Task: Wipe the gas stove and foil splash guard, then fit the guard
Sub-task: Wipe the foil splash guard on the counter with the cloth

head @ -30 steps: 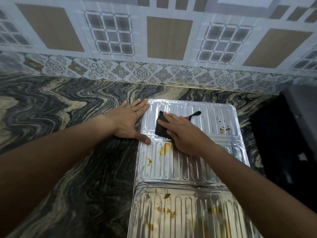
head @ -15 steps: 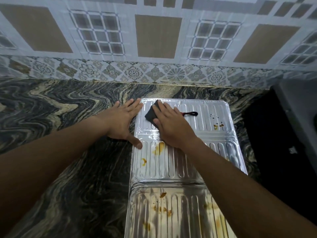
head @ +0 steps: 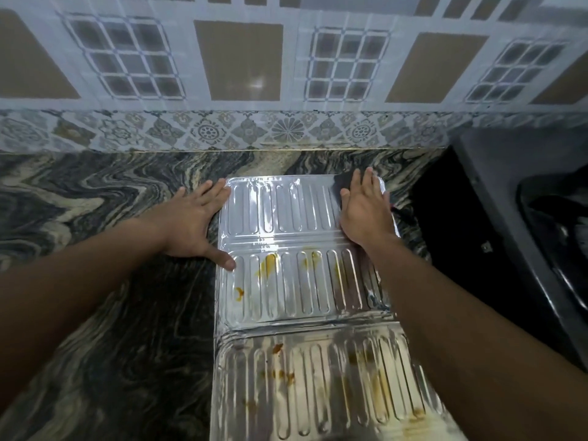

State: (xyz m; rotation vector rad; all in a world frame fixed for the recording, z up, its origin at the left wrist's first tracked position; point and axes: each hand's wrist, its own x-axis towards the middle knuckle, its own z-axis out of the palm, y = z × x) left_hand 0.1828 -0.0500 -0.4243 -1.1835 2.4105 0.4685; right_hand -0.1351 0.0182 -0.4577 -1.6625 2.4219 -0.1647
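Observation:
The ribbed foil splash guard [head: 286, 218] lies flat on the marbled countertop [head: 105, 202], folded into panels running toward me. Yellow-orange stains mark its middle and near panels; the far panel looks mostly shiny. My left hand [head: 191, 226] rests flat on the counter with its thumb and fingertips on the guard's left edge. My right hand [head: 366, 211] presses a dark cloth [head: 345, 181] on the far right corner of the guard; only the cloth's edges show around my fingers. The black gas stove [head: 541, 224] stands at the right.
A patterned tiled wall [head: 238, 74] rises directly behind the counter. A dark gap [head: 445, 218] separates the guard from the stove's side. The counter stretches far to the left.
My right hand has swept the cloth from the guard's far left area across to its far right corner. The small stains at the far right are no longer visible. My left hand stays in place.

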